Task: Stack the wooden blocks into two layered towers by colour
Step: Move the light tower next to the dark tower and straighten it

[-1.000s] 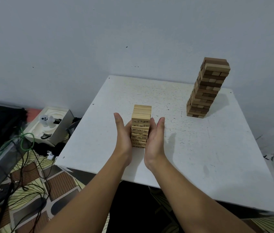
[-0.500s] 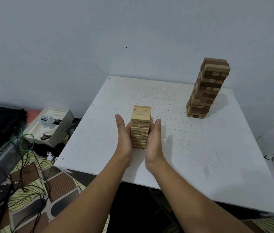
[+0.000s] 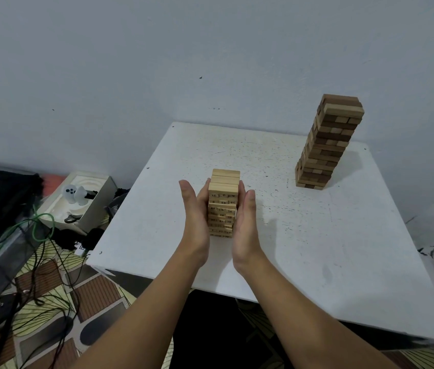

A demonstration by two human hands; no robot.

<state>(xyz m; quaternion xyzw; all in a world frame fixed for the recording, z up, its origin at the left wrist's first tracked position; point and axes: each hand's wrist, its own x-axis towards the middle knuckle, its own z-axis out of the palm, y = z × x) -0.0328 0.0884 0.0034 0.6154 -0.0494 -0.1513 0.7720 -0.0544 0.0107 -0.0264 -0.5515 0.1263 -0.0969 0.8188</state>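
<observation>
Presently: tall dark-brown wooden block tower (image 3: 327, 141) complete at white table's (image 3: 317, 249) far right, short pale numbered wooden block tower (image 3: 222, 203) standing near the front edge, apparently only squaring left; left hand (image 3: 194, 222) and right hand (image 3: 245, 222), fingers straight, flat against its sides.

Head view, forward and down

Dim, flat light; soft shadows rightward; wide-angle bending at edges.
</observation>
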